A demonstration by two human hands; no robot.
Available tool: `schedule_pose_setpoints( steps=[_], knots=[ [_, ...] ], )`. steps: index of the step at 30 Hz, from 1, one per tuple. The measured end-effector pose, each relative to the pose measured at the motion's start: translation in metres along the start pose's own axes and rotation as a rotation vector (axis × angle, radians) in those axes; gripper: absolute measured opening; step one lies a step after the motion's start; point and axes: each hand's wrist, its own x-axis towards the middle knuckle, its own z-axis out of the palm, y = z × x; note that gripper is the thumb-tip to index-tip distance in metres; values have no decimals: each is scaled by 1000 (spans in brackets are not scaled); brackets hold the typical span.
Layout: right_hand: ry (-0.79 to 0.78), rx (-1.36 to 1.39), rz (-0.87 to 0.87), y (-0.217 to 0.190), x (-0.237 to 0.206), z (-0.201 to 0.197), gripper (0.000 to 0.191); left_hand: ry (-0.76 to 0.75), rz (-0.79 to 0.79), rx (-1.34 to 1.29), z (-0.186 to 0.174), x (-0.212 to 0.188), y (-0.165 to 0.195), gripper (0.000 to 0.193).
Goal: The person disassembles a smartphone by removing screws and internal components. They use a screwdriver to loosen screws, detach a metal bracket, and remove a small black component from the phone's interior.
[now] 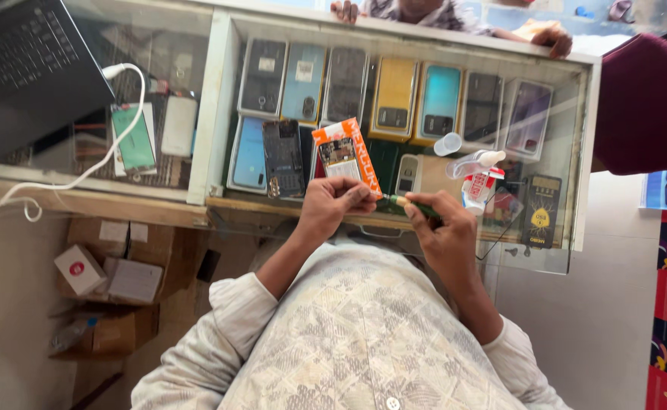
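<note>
My left hand [332, 203] grips the lower end of an opened phone [345, 156] with an orange frame, its circuit board showing, tilted above the glass counter [216, 114]. My right hand [446, 231] holds a green-handled screwdriver [413, 206], whose tip points at the phone's lower edge near my left thumb. The two hands are close together at the counter's near edge. A second opened phone [282, 158], dark with bare internals, lies flat on the glass just left of the orange one.
Several phones lie on display under the glass. A clear bottle [474, 162] and a small plastic cap [447, 143] sit right of my hands. A laptop [30, 68] with a white cable [83, 175] is at left. Another person's hands [554, 39] rest on the far edge.
</note>
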Motion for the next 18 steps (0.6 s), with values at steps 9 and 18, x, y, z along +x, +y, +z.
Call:
schedule_pose_setpoints(
  steps=[9, 18],
  knots=[
    [-81, 24, 1, 9, 1, 1, 17, -61, -132, 0, -9, -12, 1, 22],
    [-111, 709, 543, 56, 2, 29, 26, 89, -199, 42, -39, -20, 7, 21]
  ],
)
